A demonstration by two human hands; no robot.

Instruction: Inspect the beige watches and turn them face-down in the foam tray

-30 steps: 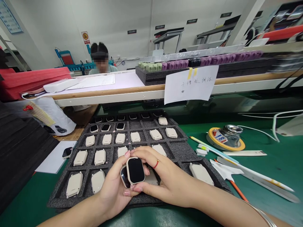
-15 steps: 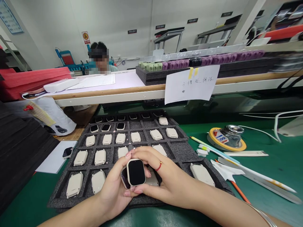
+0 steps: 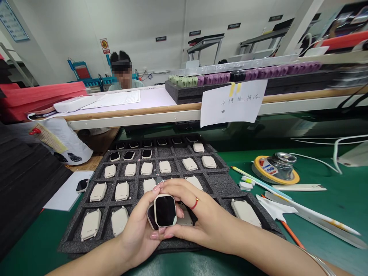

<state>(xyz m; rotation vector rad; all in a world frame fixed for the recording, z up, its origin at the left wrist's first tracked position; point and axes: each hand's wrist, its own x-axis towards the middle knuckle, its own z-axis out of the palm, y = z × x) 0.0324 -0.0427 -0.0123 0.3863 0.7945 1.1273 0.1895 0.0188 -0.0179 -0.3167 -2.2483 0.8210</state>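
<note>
My left hand and my right hand meet above the foam tray, fingers curled round a smartwatch body with a black screen and a beige frame. It has no strap and its screen faces me. Behind its left edge, a second dark, rounded face shows partly against my left palm; the rest of it is hidden. Just above my fingertips a small grey tip pokes out, too little of it visible to name. Below lies the dark grey foam tray, whose pockets hold several beige watch bodies, mostly back side up.
On the right lie a yellow tape roll with a metal-topped jar, pens and a white cloth. A watch rests on white paper at left. Across the back runs a shelf with a hanging note; a person sits beyond.
The watch body has tipped slightly, and a pale glint now shows at its lower right corner. A small grey tip has appeared above my fingertips. Both hands stay almost in place.
</note>
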